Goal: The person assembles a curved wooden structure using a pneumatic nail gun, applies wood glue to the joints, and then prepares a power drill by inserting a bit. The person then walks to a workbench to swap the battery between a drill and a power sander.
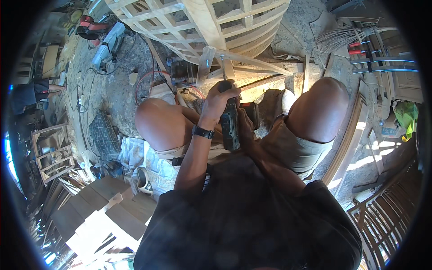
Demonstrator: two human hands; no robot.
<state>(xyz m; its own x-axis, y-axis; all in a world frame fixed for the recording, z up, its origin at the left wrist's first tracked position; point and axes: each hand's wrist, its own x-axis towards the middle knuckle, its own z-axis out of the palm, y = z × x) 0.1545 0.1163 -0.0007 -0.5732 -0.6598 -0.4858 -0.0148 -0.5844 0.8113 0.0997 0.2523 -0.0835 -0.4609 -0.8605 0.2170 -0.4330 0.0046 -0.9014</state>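
Note:
A dark cordless drill (230, 127) is between my knees, its long bit pointing away from me. My left hand (217, 101) is closed round the front of the drill near the chuck, with the thumb across the top. At the drill's right side my right hand (243, 126) wraps the grip; its fingers are partly hidden behind the body. The bit reaches the wooden struts (229, 69) at the base of a curved lattice frame (202, 20). Whether the tip has entered the wood, I cannot tell.
A mitre saw (108, 45) stands on the dusty floor at the far left, with cables nearby. Red clamps (357, 48) and a twig broom (344, 38) lie at the far right. Long planks (348, 139) run beside my right knee. Another person's legs (54, 89) show at the left.

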